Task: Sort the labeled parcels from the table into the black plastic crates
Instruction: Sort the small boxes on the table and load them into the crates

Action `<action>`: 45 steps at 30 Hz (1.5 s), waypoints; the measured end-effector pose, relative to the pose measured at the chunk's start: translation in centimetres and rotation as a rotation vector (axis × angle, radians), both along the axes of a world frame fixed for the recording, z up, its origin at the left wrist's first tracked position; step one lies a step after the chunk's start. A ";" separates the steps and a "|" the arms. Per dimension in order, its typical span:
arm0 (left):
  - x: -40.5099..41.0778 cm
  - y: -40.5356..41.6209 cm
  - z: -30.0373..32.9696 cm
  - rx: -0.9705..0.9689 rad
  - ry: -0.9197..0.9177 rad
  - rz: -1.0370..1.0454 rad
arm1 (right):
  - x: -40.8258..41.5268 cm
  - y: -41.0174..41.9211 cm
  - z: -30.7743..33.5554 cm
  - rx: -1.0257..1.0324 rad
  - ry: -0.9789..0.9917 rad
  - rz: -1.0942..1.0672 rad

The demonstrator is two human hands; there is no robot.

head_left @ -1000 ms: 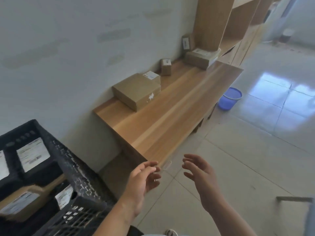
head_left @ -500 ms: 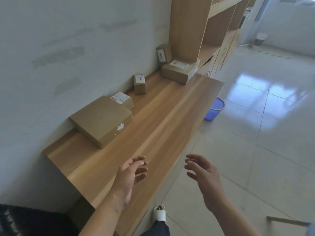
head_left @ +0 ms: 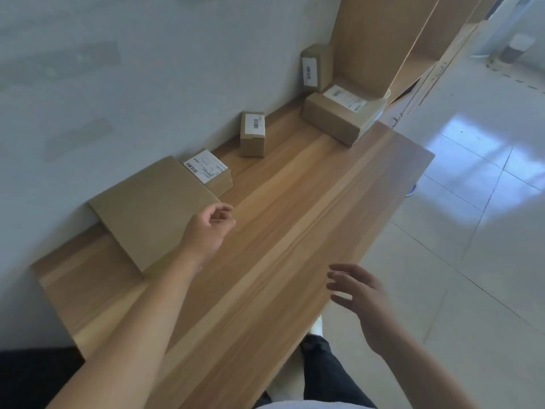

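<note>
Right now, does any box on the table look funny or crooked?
Yes. The big flat box lies askew to the table edge and shows no label. The far small box stands on end against the wall.

No wording can be read. White shipping labels with barcodes and blurred print sit on the small box (head_left: pixel 211 172), the little upright box (head_left: pixel 252 134), the wide box (head_left: pixel 342 113) and the box against the wall (head_left: pixel 313 67).

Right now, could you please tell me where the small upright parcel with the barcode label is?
In the head view, the small upright parcel stands alone near the wall on the table, between the labeled parcel and the larger parcel.
</note>
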State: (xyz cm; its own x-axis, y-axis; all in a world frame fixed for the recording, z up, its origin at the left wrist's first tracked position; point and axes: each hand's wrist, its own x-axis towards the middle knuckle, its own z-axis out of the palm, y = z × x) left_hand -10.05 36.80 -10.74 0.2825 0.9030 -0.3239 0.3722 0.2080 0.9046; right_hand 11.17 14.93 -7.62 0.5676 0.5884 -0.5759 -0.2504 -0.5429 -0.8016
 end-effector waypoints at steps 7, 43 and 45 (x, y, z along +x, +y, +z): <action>3.5 6.6 -1.1 0.035 0.364 0.097 | 6.3 12.4 -3.8 -0.019 0.064 0.329; 13.5 11.6 2.5 0.149 0.673 -0.304 | 19.1 22.7 -3.7 -0.012 0.405 0.510; 13.6 6.7 5.0 0.165 0.542 -0.340 | 18.0 21.2 -2.0 0.004 0.494 0.586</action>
State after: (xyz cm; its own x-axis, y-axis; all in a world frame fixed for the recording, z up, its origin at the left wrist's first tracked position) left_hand 3.51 43.46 -5.70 0.3960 0.8423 -0.3656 0.8046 -0.1264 0.5803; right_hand 29.17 36.09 -9.60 -0.1602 0.7162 -0.6792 -0.2522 -0.6950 -0.6734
